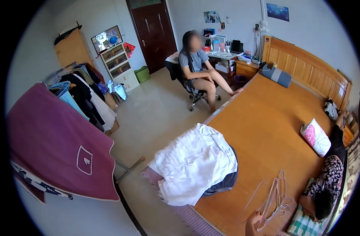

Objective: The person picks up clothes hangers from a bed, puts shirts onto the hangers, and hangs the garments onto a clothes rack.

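Note:
My right hand (254,218) is at the bottom of the view, over the near end of the bed. Its fingers are closed at the edge of a bunch of thin wire clothes hangers (277,198), pale in colour. One hanger's thin line beside the hand looks blurred. To the left of the hand, a heap of crumpled white clothes (197,161) lies on the bed's corner, with a dark grey garment (221,185) under it. My left hand is out of view.
A person sits on a swivel chair (205,95) beyond the bed (262,114); another lies along its right edge near a checked pillow (302,226). A purple cloth (62,137) hangs at left, before a clothes rack (83,92). A pink-white pillow (316,137) lies right.

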Motion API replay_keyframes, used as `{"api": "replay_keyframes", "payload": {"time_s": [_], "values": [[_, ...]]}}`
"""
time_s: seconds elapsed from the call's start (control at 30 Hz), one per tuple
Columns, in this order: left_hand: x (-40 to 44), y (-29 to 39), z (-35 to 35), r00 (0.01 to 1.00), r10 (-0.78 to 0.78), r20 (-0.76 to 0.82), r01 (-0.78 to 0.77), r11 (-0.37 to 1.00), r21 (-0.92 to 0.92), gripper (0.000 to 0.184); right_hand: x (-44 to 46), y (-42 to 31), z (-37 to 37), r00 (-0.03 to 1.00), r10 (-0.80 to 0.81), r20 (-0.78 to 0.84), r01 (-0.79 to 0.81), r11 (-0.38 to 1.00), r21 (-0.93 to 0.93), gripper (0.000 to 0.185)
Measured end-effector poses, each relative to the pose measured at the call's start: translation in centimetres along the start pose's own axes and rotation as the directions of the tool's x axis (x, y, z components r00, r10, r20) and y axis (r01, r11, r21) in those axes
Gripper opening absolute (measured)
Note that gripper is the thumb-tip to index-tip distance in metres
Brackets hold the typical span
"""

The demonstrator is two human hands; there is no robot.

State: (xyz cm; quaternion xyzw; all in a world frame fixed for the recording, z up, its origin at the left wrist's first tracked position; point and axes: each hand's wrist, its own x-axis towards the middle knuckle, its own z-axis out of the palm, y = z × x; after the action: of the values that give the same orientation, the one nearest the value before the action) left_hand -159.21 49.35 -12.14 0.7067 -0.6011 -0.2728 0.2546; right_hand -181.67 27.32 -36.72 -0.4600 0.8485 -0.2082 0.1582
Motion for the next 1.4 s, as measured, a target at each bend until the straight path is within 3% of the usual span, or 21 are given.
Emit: {"api": "replay_keyframes", "payload": {"time_s": [0.07,0.13,0.23,0.27,0.37,0.4,0.43,0.47,0.5,0.57,0.63,0.67,0.7,0.73,0.8,0.93,1.03,1.13,1.2,1.27,1.4], "values": [[-1.1,-1.5,-1.9,0.998,-0.057,-0.034,0.058,0.998,0.025,0.02,-3.5,0.1,-0.6,0.999,-0.036,-0.026,0.037,0.999,0.037,0.013],[-2.7,-3.4,-3.8,0.993,-0.104,-0.062,0.109,0.992,0.067,0.021,-8.4,-3.5,-2.5,0.922,-0.386,0.023,0.383,0.921,0.071,0.013],[-6.4,-8.6,-5.7,0.988,-0.14,-0.072,0.148,0.982,0.12,0.028,-14.9,-6.2,-2.9,0.808,-0.573,0.136,0.549,0.817,0.177,0.013],[-7.9,-9.6,-7.1,0.985,-0.172,-0.015,0.172,0.978,0.12,0.041,-17.2,-7.7,-3.4,0.781,-0.612,0.122,0.572,0.78,0.252,0.013],[-11.7,-14.7,-11.2,0.978,-0.205,0.03,0.197,0.965,0.171,0.034,-26.8,-13.8,-6.0,0.761,-0.635,0.131,0.481,0.689,0.542,0.006],[-12.2,-14.9,-12.9,0.971,-0.236,0.033,0.225,0.954,0.2,0.034,-31.0,-15.8,-7.0,0.608,-0.775,0.169,0.525,0.553,0.648,0.008],[-14.1,-16.8,-14.7,0.972,-0.211,-0.104,0.215,0.976,0.031,0.038,-35.2,-17.9,-7.8,0.428,-0.881,0.199,0.502,0.415,0.759,0.011],[-14.2,-19.0,-15.6,0.935,-0.218,-0.279,0.186,0.973,-0.137,0.043,-38.4,-19.3,-7.5,0.418,-0.873,0.25,0.276,0.385,0.881,0.005],[-14.7,-21.3,-15.4,0.892,-0.302,-0.336,0.145,0.895,-0.421,0.046,-40.1,-21.5,-8.2,0.206,-0.969,0.14,0.402,0.214,0.89,0.007],[-15.2,-25.7,-15.6,0.818,-0.425,-0.388,0.052,0.726,-0.685,0.056,-43.7,-24.9,-9.3,-0.042,-0.998,0.05,0.312,0.034,0.949,0.008],[-14.4,-25.5,-17.6,0.787,-0.485,-0.383,-0.099,0.513,-0.853,0.071,-46.6,-27.2,-9.5,-0.149,-0.989,0.005,0.192,-0.024,0.981,0.01],[-13.8,-23.1,-19.4,0.788,-0.515,-0.337,-0.22,0.275,-0.936,0.079,-47.6,-28.3,-10.0,-0.222,-0.975,0.001,0.198,-0.044,0.979,0.01],[-13.6,-22.8,-20.3,0.812,-0.452,-0.369,-0.203,0.374,-0.905,0.091,-48.2,-29.3,-10.3,-0.292,-0.956,0.0,0.205,-0.063,0.977,0.011],[-13.0,-22.4,-21.1,0.789,-0.495,-0.365,-0.254,0.278,-0.926,0.095,-48.7,-29.6,-9.9,-0.296,-0.955,0.016,0.226,-0.053,0.973,0.011],[-12.1,-21.1,-23.0,0.785,-0.476,-0.396,-0.264,0.321,-0.91,0.09,-50.0,-30.1,-8.7,-0.342,-0.929,0.141,0.15,0.094,0.984,0.016],[-9.7,-25.0,-24.2,0.818,-0.342,-0.462,-0.352,0.338,-0.873,0.086,-50.9,-34.2,-6.7,-0.303,-0.94,0.156,0.096,0.133,0.986,0.019],[-5.8,-27.9,-25.6,0.779,-0.435,-0.451,-0.377,0.249,-0.892,0.071,-49.4,-38.4,-3.6,-0.439,-0.88,0.183,0.238,0.082,0.968,0.019],[-0.8,-31.9,-26.8,0.733,-0.576,-0.363,-0.335,0.16,-0.929,0.065,-48.0,-42.8,-0.2,-0.253,-0.963,0.091,0.222,0.034,0.974,0.014],[2.5,-34.2,-28.3,0.795,-0.488,-0.362,-0.347,0.123,-0.93,0.048,-45.1,-46.8,0.3,-0.213,-0.962,0.168,0.33,0.091,0.94,0.024],[5.6,-34.8,-30.9,0.774,-0.584,-0.246,-0.076,0.3,-0.951,0.039,-42.9,-49.9,1.0,-0.134,-0.937,0.322,0.525,0.208,0.825,0.046],[11.8,-33.5,-34.3,0.832,-0.45,-0.323,0.009,0.594,-0.804,0.035,-40.4,-52.5,4.9,-0.046,-0.944,0.327,0.554,0.248,0.795,0.064]]}}
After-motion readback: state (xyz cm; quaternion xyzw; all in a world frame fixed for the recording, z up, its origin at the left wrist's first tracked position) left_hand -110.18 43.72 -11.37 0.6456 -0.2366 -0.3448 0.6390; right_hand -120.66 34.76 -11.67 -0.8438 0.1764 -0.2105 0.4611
